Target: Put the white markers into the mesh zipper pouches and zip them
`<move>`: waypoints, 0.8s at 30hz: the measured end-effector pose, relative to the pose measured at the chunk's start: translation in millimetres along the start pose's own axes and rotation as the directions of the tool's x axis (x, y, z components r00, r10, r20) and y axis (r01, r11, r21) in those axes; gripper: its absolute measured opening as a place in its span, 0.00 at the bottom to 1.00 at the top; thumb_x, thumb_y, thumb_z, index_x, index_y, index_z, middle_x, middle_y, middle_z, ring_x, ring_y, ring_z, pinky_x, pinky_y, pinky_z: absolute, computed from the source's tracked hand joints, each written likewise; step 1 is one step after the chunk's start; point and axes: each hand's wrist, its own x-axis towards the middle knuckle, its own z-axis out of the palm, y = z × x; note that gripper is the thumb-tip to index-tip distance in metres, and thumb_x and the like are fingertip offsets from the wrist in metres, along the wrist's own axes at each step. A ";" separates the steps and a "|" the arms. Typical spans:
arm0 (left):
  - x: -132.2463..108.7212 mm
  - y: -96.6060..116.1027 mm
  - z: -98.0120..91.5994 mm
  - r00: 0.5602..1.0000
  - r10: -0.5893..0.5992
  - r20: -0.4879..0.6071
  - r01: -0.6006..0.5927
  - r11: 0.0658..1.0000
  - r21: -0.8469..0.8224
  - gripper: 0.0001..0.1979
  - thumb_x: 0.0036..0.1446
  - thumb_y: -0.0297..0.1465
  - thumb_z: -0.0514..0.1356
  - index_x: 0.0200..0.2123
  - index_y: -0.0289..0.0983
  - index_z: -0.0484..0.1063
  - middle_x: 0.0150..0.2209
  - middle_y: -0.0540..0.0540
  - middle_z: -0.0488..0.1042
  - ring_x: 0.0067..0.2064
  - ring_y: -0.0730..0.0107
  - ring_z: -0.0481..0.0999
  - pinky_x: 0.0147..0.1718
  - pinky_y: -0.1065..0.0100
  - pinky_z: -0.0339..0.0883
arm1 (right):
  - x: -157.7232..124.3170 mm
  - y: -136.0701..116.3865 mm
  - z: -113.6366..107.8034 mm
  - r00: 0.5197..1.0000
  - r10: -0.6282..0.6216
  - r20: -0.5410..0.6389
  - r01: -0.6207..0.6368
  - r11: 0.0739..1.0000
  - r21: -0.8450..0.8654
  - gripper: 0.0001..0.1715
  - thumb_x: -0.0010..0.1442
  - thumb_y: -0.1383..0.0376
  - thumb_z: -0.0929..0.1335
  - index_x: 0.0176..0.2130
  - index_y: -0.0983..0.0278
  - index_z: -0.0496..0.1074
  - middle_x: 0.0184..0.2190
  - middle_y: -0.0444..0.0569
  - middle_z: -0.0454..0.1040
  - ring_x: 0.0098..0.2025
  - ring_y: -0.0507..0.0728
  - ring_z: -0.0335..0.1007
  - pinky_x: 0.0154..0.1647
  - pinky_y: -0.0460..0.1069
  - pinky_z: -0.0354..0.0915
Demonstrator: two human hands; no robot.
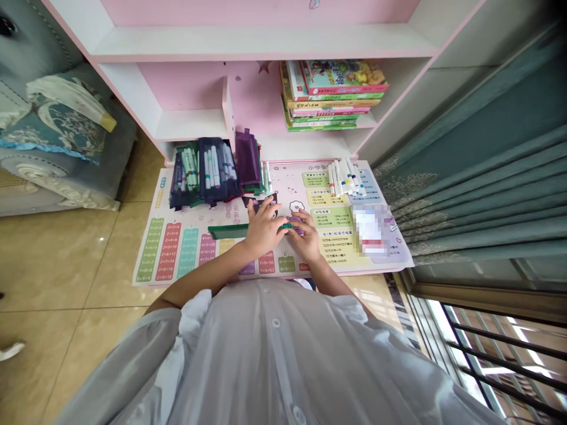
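Long green item (228, 231) lies nr bench (201, 217) front edge, approx. mid. L hand (264, 225) over it, fingers spread; R hand (305, 237) bent at its R end. Can't tell if either grip pinches. Loose markers (344, 177) nr back R corner.

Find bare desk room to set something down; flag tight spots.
Bare desk: front left, between the pouches and front edge, left of the green strip; between the right hand and blurred item; back middle, between pouches and loose markers. Crowded: back left, under the pouches; centre, where both hands meet at the strip.
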 end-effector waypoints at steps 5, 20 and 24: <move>1.2 -0.5 0.3 1.000 0.005 -0.013 -0.005 1.000 -0.011 0.06 0.61 0.35 0.64 0.35 0.44 0.81 0.56 0.40 0.77 0.67 0.44 0.64 0.66 0.26 0.39 | 0.8 -0.2 -0.3 1.000 0.009 -0.011 -0.009 1.000 0.000 0.08 0.60 0.55 0.73 0.36 0.56 0.80 0.50 0.51 0.76 0.64 0.64 0.66 0.68 0.68 0.60; 4.6 -2.9 -0.3 0.994 0.114 -0.003 -0.114 0.993 -0.038 0.07 0.62 0.33 0.62 0.32 0.45 0.80 0.55 0.44 0.78 0.67 0.46 0.66 0.67 0.27 0.34 | 1.3 -0.7 -2.7 1.000 -0.020 0.008 0.020 1.000 0.017 0.08 0.60 0.54 0.73 0.35 0.54 0.81 0.50 0.50 0.76 0.64 0.65 0.65 0.68 0.69 0.59; 6.1 -4.3 -2.0 0.991 0.129 -0.018 -0.130 0.990 -0.052 0.09 0.62 0.31 0.61 0.30 0.43 0.79 0.54 0.44 0.79 0.67 0.47 0.66 0.67 0.28 0.31 | 2.0 -2.5 -3.0 1.000 0.008 0.011 -0.008 1.000 0.012 0.10 0.59 0.52 0.74 0.34 0.54 0.81 0.50 0.50 0.76 0.65 0.65 0.64 0.69 0.69 0.58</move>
